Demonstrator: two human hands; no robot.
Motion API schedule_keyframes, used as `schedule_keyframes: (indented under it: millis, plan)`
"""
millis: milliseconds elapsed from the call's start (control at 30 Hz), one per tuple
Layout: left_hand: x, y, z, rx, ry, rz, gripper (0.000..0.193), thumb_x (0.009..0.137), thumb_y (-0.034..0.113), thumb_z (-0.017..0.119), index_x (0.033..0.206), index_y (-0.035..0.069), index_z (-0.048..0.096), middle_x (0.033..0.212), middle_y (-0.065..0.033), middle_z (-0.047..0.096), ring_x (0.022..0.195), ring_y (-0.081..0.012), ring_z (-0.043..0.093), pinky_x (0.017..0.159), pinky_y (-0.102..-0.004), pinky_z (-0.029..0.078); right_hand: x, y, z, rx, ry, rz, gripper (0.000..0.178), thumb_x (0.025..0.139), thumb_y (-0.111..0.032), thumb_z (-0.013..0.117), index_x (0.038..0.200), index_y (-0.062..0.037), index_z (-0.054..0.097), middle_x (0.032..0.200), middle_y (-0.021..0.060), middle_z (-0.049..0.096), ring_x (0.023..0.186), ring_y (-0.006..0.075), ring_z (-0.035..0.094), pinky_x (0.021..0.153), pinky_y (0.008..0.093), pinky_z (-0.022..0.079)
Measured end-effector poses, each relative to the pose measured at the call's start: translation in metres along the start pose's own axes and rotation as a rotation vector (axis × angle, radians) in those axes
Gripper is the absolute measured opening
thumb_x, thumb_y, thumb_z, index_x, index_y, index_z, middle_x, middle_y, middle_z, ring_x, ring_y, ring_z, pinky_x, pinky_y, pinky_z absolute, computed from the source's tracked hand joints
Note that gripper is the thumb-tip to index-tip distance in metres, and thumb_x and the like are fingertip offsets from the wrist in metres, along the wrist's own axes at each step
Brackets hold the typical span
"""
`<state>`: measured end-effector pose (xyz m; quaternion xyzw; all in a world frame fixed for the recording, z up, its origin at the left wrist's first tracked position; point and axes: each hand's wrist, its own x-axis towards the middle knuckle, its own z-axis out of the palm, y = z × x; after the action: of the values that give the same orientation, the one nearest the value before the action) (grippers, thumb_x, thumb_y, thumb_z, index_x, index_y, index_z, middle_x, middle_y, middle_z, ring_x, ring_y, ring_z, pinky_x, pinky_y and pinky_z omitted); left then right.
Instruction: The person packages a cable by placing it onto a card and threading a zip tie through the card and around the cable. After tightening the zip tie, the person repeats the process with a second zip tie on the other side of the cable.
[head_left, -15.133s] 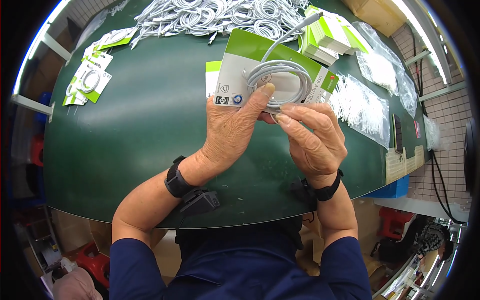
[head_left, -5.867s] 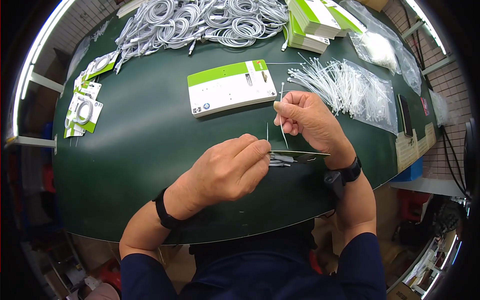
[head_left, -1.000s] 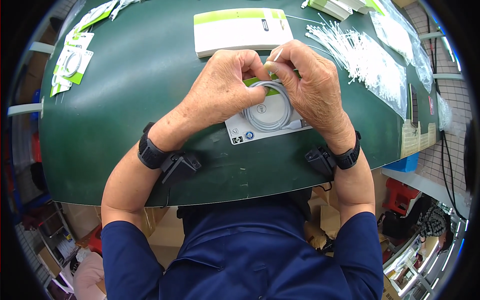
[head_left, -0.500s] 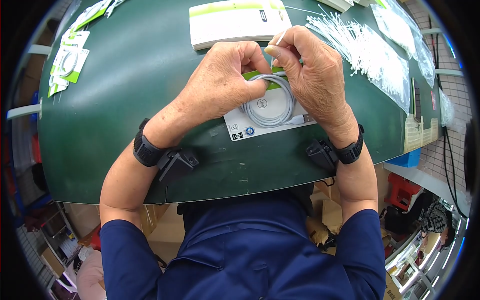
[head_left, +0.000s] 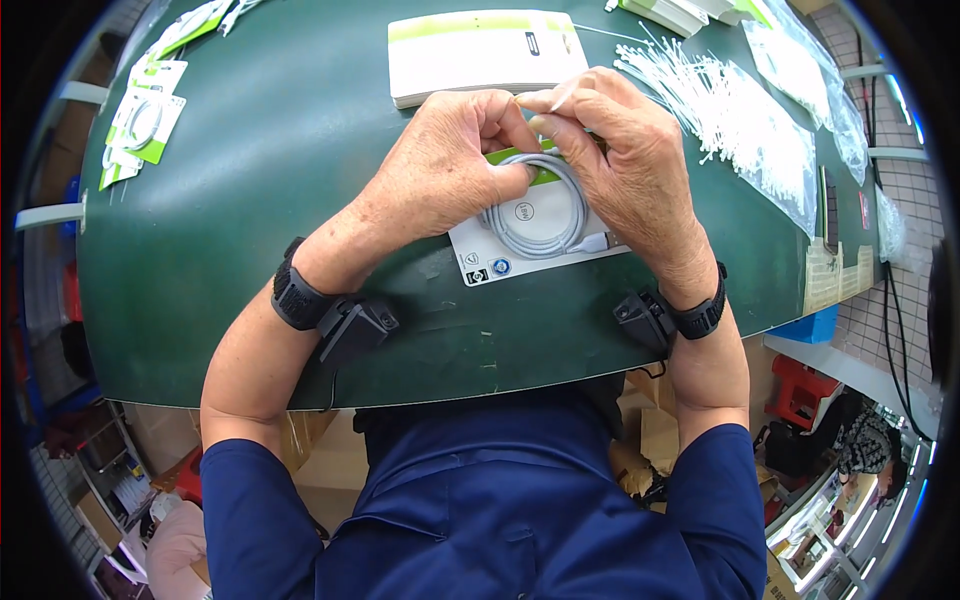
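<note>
A light grey cable (head_left: 530,247), wound in a round coil, lies against a white and green card (head_left: 468,243) near the middle of the green table. My left hand (head_left: 440,155) is closed on the coil and the card's upper left part, thumb over the cable. Close beside it, my right hand (head_left: 635,165) pinches a thin white cable tie (head_left: 564,95) between thumb and fingers above the card's top edge. The fingertips of both hands nearly meet there. Where the tie passes through the card or round the cable is hidden by my fingers.
Behind my hands sits a stack of white and green cards (head_left: 470,65). Loose white cable ties (head_left: 735,120) spread from a clear bag at the right, with another bag (head_left: 790,65) beyond. Cards with coiled cables (head_left: 150,125) lie at the far left. A red stool (head_left: 800,388) stands below right.
My right hand has shifted slightly down, its fingers now closer to my left fingertips. The tie's visible end has moved lower with it. My left hand keeps its hold on the coil and card.
</note>
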<state>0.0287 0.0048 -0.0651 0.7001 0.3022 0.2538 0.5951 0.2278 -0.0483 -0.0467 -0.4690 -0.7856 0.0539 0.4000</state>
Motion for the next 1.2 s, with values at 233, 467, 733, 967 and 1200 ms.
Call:
schedule_keyframes:
  millis: [233,467,733,967,1200]
  plan:
    - [-0.001,0.003,0.004,-0.078,0.046,0.053,0.014,0.081,0.001,0.071,0.094,-0.003,0.069,0.087,-0.0067,0.072,0.081,-0.0100,0.066,0.073,-0.0272,0.056,0.003,-0.013,-0.013,0.033,0.006,-0.020,0.019,0.090,-0.002,0.076,0.108,-0.0040,0.079,0.091,0.0076,0.073,0.074,0.0157,0.068,0.064,0.0277,0.053]
    - [-0.001,0.010,0.002,-0.053,0.041,0.028,0.013,0.082,0.003,0.070,0.093,-0.003,0.070,0.085,-0.0070,0.072,0.080,-0.0096,0.066,0.072,-0.0275,0.056,0.001,-0.023,-0.024,0.212,-0.118,0.091,0.018,0.092,-0.001,0.073,0.109,-0.0041,0.079,0.088,0.0073,0.074,0.069,0.0112,0.066,0.058,0.0237,0.050]
    - [-0.001,0.010,-0.003,-0.001,0.033,0.027,0.019,0.081,0.004,0.067,0.096,-0.004,0.075,0.084,-0.0072,0.073,0.076,-0.0093,0.064,0.071,-0.0276,0.056,0.006,-0.023,-0.047,0.507,-0.379,0.369,0.024,0.092,0.006,0.069,0.112,-0.0025,0.078,0.091,0.0061,0.071,0.068,0.0075,0.063,0.056,0.0204,0.049]
    - [-0.002,0.019,-0.007,0.054,0.080,0.067,0.021,0.080,0.004,0.066,0.096,-0.005,0.076,0.083,-0.0079,0.073,0.076,-0.0099,0.065,0.071,-0.0279,0.056,0.001,-0.026,-0.048,0.557,-0.315,0.259,0.021,0.092,0.007,0.068,0.109,-0.0011,0.079,0.092,0.0072,0.070,0.069,0.0069,0.063,0.055,0.0183,0.049]
    - [0.000,0.015,-0.006,0.180,0.175,0.295,0.019,0.080,0.002,0.066,0.096,-0.005,0.075,0.081,-0.0119,0.073,0.071,-0.0129,0.064,0.070,-0.0296,0.055,0.004,-0.040,-0.044,0.606,-0.276,0.566,0.017,0.090,0.006,0.071,0.105,0.0007,0.078,0.091,0.0074,0.074,0.072,0.0086,0.070,0.057,0.0186,0.054]
